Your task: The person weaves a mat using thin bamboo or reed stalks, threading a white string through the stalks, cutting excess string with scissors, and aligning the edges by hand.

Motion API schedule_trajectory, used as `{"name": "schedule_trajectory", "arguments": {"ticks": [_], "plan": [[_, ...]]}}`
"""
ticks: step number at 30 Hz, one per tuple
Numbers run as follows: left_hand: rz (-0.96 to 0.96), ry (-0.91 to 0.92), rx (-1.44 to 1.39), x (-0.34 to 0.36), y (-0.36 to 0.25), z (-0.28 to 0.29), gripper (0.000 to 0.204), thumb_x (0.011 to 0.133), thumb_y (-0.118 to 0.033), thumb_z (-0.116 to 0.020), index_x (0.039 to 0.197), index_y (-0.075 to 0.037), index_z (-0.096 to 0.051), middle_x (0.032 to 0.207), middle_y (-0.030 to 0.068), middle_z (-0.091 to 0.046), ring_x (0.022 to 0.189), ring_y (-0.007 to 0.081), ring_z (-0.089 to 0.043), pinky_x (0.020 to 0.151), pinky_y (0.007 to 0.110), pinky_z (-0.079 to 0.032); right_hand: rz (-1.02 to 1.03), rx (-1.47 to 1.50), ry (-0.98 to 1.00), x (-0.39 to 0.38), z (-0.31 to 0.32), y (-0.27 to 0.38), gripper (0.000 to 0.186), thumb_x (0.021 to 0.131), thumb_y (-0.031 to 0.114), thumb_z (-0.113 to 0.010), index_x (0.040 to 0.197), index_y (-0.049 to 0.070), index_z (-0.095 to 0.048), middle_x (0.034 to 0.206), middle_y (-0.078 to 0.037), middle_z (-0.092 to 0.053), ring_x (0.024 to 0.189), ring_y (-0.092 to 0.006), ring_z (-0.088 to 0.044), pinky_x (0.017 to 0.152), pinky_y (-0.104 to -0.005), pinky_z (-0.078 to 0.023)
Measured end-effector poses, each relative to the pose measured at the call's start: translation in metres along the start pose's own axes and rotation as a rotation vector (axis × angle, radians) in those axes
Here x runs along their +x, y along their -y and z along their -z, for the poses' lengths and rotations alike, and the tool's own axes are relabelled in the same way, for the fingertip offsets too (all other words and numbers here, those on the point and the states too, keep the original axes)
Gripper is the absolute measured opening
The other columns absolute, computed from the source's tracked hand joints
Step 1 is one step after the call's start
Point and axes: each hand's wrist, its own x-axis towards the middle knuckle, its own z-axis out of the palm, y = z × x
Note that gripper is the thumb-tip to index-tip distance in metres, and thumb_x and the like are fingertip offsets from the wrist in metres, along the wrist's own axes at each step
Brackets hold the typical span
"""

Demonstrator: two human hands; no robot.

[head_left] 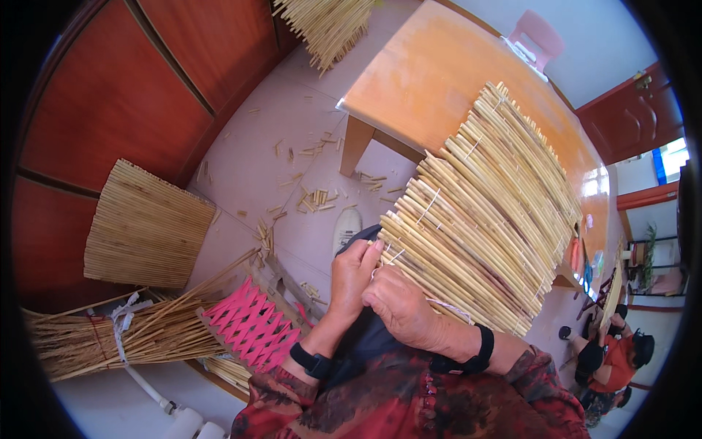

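Observation:
A mat of straw-coloured reed stalks [482,212], bound in rows with thin white string, slopes from the table down toward my lap. At its near left corner my left hand [349,278] is closed, thumb and fingers pinching the stalk ends. Close beside it, my right hand [401,301] is curled shut just below the mat's near edge. A bit of white string [397,257] shows on the nearest stalks, and a strand runs between my hands into the right fingers. The fingertips of the right hand are partly hidden.
An orange-brown table [417,73] bears the mat's far part. Cut reed pieces [318,199] litter the floor. A finished-looking reed panel [146,227] leans on red cabinets at left, above a tied reed bundle [95,340] and a pink-strapped seat [252,325]. People [614,362] sit far right.

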Motion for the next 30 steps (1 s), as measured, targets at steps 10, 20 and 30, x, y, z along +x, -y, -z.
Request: {"name": "schedule_trajectory", "arguments": {"ticks": [10,20,30], "plan": [[0.017,0.092,-0.065,-0.006,0.013,0.016,0.031,0.089,-0.029,-0.054,0.091,0.001,-0.059,0.074,0.0057,-0.058,0.067,0.0114,-0.052,0.062,0.028,-0.044,-0.268,-0.134,-0.072,-0.012,0.074,-0.016,0.017,0.089,0.016,-0.047,0.084,0.002,-0.055,0.079,-0.010,-0.054,0.076,-0.0224,-0.055,0.068,-0.0310,-0.045],[0.260,0.315,-0.498,-0.021,0.014,0.029,0.025,0.088,-0.018,-0.058,0.106,0.000,-0.057,0.086,0.0003,-0.059,0.073,0.0055,-0.052,0.065,0.020,-0.042,-0.556,-0.497,-0.265,-0.011,0.220,-0.009,0.017,0.087,0.014,-0.049,0.083,0.001,-0.059,0.073,-0.004,-0.057,0.062,-0.0117,-0.054,0.061,-0.0271,-0.046],[0.216,0.205,-0.512,-0.013,0.016,0.021,0.021,0.090,-0.021,-0.056,0.096,-0.002,-0.061,0.073,-0.0051,-0.054,0.063,0.0025,-0.044,0.058,0.019,-0.036,-1.004,0.375,0.283,0.007,0.125,-0.007,0.013,0.084,0.010,-0.059,0.092,0.001,-0.060,0.073,-0.002,-0.055,0.060,-0.0066,-0.049,0.051,-0.0198,-0.042]]}}
